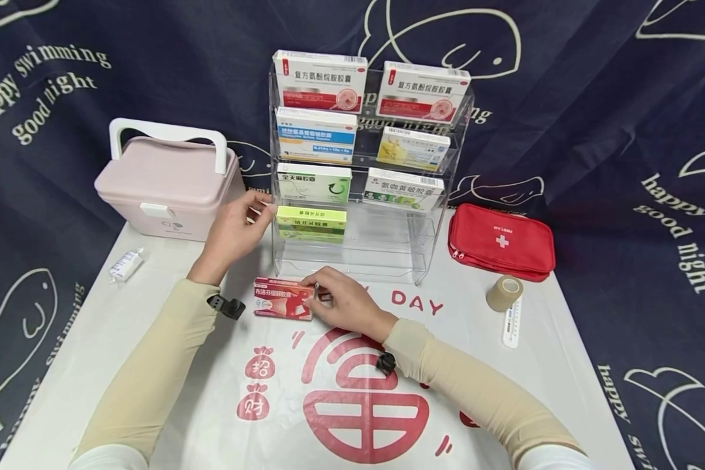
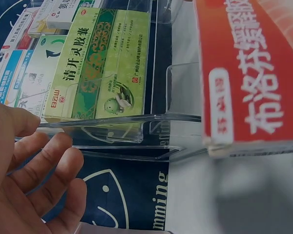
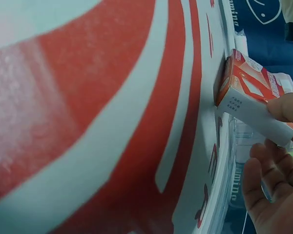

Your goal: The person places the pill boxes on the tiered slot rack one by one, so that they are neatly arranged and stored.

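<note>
A red medicine box (image 1: pixel 283 299) is near the front of a clear tiered display rack (image 1: pixel 382 258), its printed face toward me. My right hand (image 1: pixel 349 301) pinches the box's right end; the right wrist view shows the thumb on one side of the box (image 3: pixel 256 114), with the other fingers partly hidden. My left hand (image 1: pixel 237 225) is at the rack's left edge, fingers loosely bent, beside a green-yellow medicine box (image 2: pixel 102 73) on the lowest filled tier. Whether the left fingertips touch the rack I cannot tell. The red box (image 2: pixel 254 73) looms large in the left wrist view.
Several other medicine boxes (image 1: pixel 320 85) fill the upper tiers. At left stand a pink lidded case (image 1: pixel 164 176) and a small wrapped roll (image 1: pixel 126 264). Rightward lie a red first-aid pouch (image 1: pixel 501 241), a tan bandage roll (image 1: pixel 504 294) and a white thermometer-like strip (image 1: pixel 511 329).
</note>
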{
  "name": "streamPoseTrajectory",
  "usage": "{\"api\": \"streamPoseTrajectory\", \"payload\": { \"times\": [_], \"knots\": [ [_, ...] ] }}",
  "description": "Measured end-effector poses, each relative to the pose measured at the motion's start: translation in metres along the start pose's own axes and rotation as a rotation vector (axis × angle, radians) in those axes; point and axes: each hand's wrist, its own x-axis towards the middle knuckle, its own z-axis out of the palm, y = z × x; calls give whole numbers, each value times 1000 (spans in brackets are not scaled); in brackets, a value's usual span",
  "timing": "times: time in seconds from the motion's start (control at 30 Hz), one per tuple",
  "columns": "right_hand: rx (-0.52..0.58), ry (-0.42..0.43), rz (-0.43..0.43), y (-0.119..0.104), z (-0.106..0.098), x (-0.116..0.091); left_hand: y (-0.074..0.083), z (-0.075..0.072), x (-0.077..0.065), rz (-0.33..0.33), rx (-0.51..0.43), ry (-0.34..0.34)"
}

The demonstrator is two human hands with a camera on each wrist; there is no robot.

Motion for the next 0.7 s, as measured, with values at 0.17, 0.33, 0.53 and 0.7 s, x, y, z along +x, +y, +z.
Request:
{"api": "streamPoseTrajectory", "payload": {
  "times": [0.17, 0.33, 0.53, 0.7],
  "knots": [
    [-1, 32, -58, -2, 1, -1, 0, 0, 1, 3, -6, 4],
    [-33, 79, -96, -1, 0, -2, 0, 0, 0, 9, 0, 7],
    [-21, 73, -112, 1, 0, -2, 0, 1, 1, 19, 2, 12],
    [-22, 86, -116, 2, 0, -3, -2, 1, 0, 17, 11, 9]
  ]
}}
